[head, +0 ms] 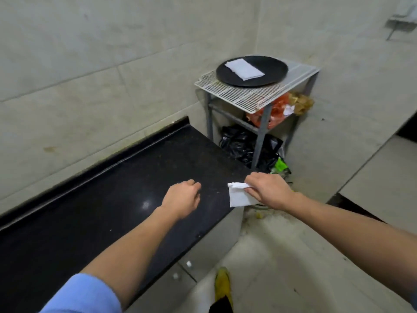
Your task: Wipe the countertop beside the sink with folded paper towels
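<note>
Black countertop [108,199] lies under the empty, curled left hand [182,197]; right hand [268,190] pinches a paper towel [239,196] at its edge; lay it flat, press evenly

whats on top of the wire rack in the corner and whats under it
On the wire rack sits a black round tray holding a folded paper towel. Below are orange bags and a black bag; their contents are hidden.

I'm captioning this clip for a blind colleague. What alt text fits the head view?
A person's right hand holds a folded paper towel at the end of a black countertop; the left hand hovers loosely closed. Beyond, a wire rack carries a black tray.
</note>
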`<action>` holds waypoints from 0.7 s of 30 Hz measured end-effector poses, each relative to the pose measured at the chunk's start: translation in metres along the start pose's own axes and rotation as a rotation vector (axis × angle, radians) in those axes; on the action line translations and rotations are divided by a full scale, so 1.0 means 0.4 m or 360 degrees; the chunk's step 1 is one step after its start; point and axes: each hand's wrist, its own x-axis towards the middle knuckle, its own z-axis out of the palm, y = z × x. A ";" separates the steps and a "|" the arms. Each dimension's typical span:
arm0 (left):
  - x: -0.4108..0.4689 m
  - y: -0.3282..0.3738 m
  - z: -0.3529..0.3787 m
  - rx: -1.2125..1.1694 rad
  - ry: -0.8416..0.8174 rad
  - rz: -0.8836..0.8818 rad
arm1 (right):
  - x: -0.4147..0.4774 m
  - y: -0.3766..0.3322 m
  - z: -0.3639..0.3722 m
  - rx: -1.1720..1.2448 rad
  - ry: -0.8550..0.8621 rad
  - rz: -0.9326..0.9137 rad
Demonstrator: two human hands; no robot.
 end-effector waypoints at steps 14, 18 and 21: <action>0.833 0.145 -0.163 -0.0162 0.0395 0.0520 | 0.135 0.584 -0.194 0.0017 0.0290 0.0521; 0.996 0.159 -0.194 -0.0154 0.0430 0.0438 | 0.214 0.724 -0.254 -0.0013 0.0386 0.0470; 1.098 0.164 -0.205 -0.0108 0.0494 0.0325 | 0.301 0.835 -0.291 -0.0004 0.0419 0.0354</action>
